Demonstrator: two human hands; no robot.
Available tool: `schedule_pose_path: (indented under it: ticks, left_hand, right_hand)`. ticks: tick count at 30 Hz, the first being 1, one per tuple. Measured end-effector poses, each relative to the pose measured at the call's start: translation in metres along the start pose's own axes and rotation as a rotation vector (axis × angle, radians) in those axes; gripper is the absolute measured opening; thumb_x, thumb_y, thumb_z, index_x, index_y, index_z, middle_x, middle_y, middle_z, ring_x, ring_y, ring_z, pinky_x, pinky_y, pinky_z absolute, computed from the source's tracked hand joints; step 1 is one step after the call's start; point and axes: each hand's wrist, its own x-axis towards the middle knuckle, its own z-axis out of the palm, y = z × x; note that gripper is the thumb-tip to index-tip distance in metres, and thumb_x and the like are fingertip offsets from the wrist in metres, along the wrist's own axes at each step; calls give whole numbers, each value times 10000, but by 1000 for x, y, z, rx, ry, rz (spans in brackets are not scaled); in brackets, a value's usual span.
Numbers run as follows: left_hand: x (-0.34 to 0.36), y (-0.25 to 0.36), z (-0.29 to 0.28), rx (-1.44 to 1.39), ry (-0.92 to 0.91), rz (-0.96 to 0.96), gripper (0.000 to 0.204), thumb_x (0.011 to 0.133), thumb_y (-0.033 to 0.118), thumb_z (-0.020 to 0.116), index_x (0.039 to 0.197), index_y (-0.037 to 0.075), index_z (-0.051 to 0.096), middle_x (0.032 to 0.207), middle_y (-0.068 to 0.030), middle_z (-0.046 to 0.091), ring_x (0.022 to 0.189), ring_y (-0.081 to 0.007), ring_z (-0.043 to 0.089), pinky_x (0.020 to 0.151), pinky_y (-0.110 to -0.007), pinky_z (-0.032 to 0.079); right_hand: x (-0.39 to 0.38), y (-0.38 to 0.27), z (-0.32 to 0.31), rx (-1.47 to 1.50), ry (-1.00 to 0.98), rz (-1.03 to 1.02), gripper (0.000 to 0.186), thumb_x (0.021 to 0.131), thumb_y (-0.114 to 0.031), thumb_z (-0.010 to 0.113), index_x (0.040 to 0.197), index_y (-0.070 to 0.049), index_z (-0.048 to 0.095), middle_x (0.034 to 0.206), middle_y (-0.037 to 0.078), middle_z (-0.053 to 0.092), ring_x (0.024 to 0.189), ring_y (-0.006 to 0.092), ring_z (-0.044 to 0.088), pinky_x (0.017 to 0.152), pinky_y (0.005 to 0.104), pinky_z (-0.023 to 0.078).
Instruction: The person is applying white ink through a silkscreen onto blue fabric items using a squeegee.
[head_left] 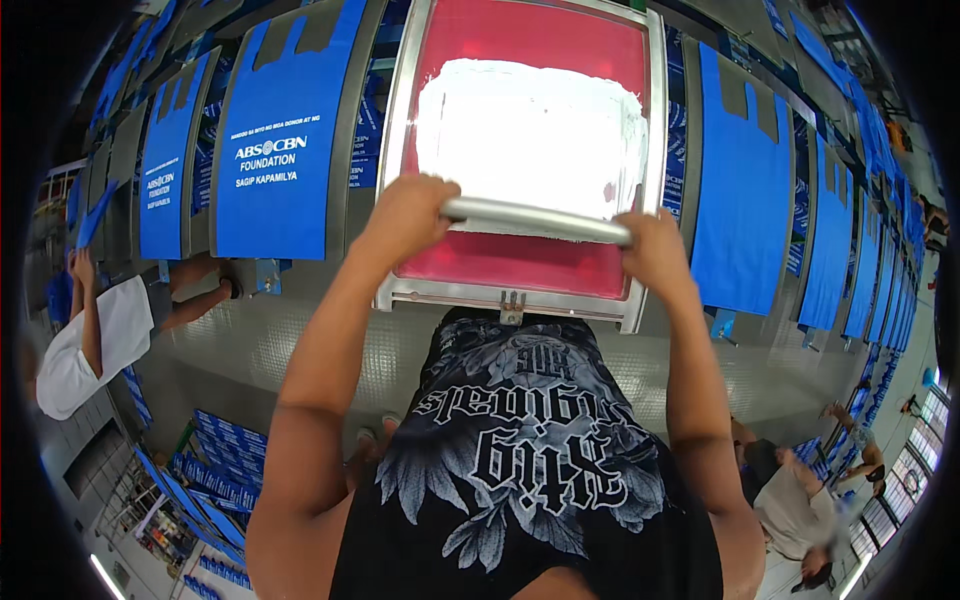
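Observation:
Both my hands grip a long metal-coloured squeegee (540,222) laid crosswise over a screen printing frame (657,110). My left hand (408,222) is closed round its left end, and my right hand (655,252) round its right end. Red mesh (510,268) fills the metal frame. A thick patch of white ink (525,130) covers the mesh beyond the squeegee, with ragged edges on the right. The squeegee's lower edge is at the near border of the ink. Whatever lies under the screen is hidden.
Blue bag-shaped sheets (280,215) with white print lie on boards to the left. Plain blue sheets (740,200) line the boards to the right. A metal bracket (512,308) sticks out at the frame's near edge. People work at left (105,345) and lower right (795,510).

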Motion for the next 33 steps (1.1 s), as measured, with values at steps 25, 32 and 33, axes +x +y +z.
schedule_pose_path:
  ticks: [25, 32, 33]
  left_hand:
    - [88, -46, 16, -7, 190, -211, 356, 628, 113, 710, 983, 96, 676, 922, -150, 654, 857, -326, 621, 779, -389, 493]
    - [62, -34, -13, -2, 103, -230, 289, 652, 213, 757, 907, 99, 685, 821, -155, 656, 814, -333, 627, 734, -409, 480]
    - [23, -31, 9, -28, 103, -172, 298, 616, 116, 757, 905, 107, 681, 843, -134, 654, 858, -311, 614, 787, -410, 452]
  right_hand:
    - [112, 51, 16, -269, 93, -69, 360, 662, -68, 604, 1014, -124, 651, 914, 86, 664, 887, 257, 613, 1027, 507, 304]
    - [90, 24, -15, -184, -55, -25, 387, 659, -89, 625, 1042, -136, 646, 928, 115, 661, 940, 255, 615, 1035, 515, 292]
    - [54, 20, -4, -193, -113, -57, 414, 635, -71, 644, 1043, -140, 648, 926, 80, 660, 961, 249, 603, 1050, 511, 277]
